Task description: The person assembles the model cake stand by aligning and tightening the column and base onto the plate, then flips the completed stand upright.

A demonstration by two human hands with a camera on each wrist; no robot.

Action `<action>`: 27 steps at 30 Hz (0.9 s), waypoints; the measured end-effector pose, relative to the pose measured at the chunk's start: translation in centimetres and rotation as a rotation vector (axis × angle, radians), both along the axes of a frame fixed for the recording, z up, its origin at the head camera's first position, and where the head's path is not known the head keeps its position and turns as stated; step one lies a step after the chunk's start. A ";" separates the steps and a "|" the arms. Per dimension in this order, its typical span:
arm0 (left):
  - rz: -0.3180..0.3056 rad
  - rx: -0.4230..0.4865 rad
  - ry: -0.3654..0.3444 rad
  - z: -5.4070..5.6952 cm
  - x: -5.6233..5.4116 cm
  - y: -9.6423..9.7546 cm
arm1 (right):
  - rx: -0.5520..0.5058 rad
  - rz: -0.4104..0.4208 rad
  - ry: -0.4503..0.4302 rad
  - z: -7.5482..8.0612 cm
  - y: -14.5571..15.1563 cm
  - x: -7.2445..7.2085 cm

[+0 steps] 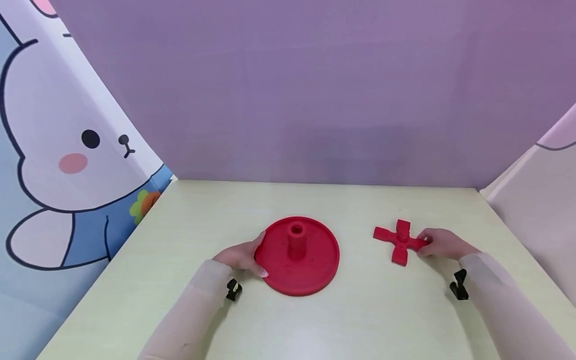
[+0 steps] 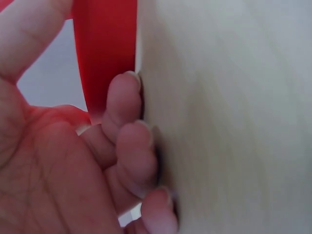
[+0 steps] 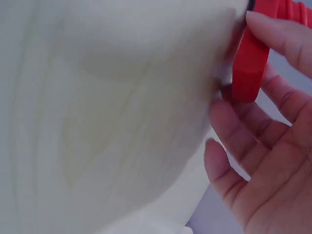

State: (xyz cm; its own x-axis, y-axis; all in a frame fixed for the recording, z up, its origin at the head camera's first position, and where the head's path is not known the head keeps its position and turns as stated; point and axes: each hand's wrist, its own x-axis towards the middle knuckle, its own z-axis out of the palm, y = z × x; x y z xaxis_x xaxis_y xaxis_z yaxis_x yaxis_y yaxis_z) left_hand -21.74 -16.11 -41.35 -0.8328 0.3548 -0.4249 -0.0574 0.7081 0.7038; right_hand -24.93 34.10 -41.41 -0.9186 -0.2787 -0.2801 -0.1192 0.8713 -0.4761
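Red disc (image 1: pixel 297 272), post (image 1: pixel 296 242) upright, sat near middle of tabletop (image 1: pixel 369 315); left hand (image 1: pixel 241 256) gripped left rim, thumb and fingers bent round edge. Red cross (image 1: pixel 402 239) was right of disc, well apart; right hand (image 1: pixel 444 243) pinched its right arm, thumb opposite fingers. Lifted or resting: couldn't tell. Judged best: rim steady, pinch firm, cross level, post unobstructed.

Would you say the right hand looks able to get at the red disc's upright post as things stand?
Probably yes: the upright post rises uncovered from the red disc, though the right hand pinches the red cross and would likely need to release or carry it.
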 end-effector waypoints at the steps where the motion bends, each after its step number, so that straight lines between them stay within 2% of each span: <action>1: 0.006 0.001 -0.002 0.0 0.0 0.0 | -0.004 -0.005 -0.007 0.0 0.1 0.1; 5: 0.014 -0.013 -0.003 0.0 0.0 0.0 | -0.070 -0.028 -0.052 0.3 0.2 0.4; 12: 0.007 0.009 -0.005 -0.1 -0.1 0.1 | -0.349 -0.156 -0.189 0.4 0.2 1.4; 16: 0.008 0.015 -0.006 -0.1 0.0 0.1 | -0.460 -0.200 -0.245 0.7 -0.4 2.2; 21: 0.009 0.016 -0.006 -0.1 0.1 0.1 | -0.563 -0.209 -0.264 1.4 -1.8 3.0; 27: 0.016 0.023 -0.007 -0.1 0.1 0.0 | -0.706 -0.193 -0.297 1.7 -3.1 3.3</action>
